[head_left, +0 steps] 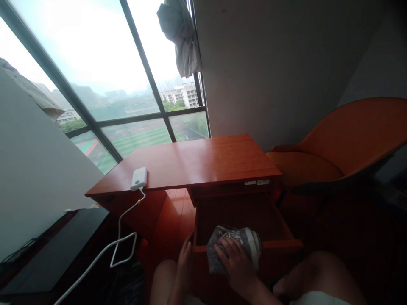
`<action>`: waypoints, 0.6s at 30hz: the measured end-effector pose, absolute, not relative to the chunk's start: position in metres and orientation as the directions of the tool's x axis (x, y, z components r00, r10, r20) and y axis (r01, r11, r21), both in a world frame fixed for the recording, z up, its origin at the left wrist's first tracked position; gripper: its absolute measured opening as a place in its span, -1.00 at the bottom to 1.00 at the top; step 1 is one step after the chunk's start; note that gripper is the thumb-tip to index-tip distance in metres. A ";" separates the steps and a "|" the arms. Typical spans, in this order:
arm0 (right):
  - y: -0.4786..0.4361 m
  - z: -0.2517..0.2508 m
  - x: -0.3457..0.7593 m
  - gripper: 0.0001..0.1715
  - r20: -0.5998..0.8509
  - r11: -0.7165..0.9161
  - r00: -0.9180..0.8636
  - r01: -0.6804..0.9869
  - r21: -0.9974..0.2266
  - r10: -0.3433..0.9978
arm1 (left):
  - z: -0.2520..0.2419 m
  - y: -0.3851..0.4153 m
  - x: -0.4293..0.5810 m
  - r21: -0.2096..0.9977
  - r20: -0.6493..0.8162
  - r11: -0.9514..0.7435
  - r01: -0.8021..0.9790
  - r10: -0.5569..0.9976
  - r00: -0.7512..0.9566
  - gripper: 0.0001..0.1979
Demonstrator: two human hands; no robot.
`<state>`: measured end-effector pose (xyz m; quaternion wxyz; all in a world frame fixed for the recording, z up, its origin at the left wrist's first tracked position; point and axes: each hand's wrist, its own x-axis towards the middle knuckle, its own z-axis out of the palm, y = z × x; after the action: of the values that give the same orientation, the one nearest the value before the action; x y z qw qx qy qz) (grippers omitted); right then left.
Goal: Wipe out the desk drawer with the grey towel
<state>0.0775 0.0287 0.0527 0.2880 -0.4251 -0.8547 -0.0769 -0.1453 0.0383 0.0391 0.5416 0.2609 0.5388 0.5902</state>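
A folded grey cloth with a white pattern and pale stripes lies over the front edge of a pulled-out wooden drawer. My right hand grips the cloth from above, its fingers spread across the folds. Part of the cloth hangs in front of the drawer panel, and I cannot see its underside. At the drawer's left front corner, my left hand holds the edge, with the thumb upward and some fingers hidden. The visible inside of the drawer is dark.
Above the drawer is the reddish wooden desk. A white power bank sits near its front edge, with a white cable hanging down leftward. An orange chair stands at right, a dark flat surface at left, windows behind.
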 end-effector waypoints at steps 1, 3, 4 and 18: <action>0.027 0.053 0.089 -0.23 0.561 0.606 -0.453 0.788 -0.112 0.693 | 0.042 0.038 -0.144 0.917 -0.264 0.154 -0.369 0.927 -0.268 -0.38; 0.024 0.052 0.113 -0.16 0.563 0.558 -0.415 0.823 -0.102 0.715 | 0.046 0.038 -0.144 0.928 -0.243 0.144 -0.344 0.934 -0.264 -0.37; 0.023 0.052 0.125 -0.12 0.558 0.532 -0.400 0.842 -0.091 0.727 | 0.048 0.038 -0.143 0.936 -0.233 0.140 -0.324 0.935 -0.269 -0.36; 0.034 0.023 0.262 -0.18 0.492 0.324 -0.265 0.946 -0.035 0.829 | 0.038 0.052 -0.150 0.976 -0.190 0.137 -0.171 0.918 -0.349 -0.39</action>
<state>0.2621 0.0343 0.0234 0.2170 -0.5658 -0.7840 -0.1343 -0.1498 0.0525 0.0377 0.4734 0.3181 0.5867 0.5748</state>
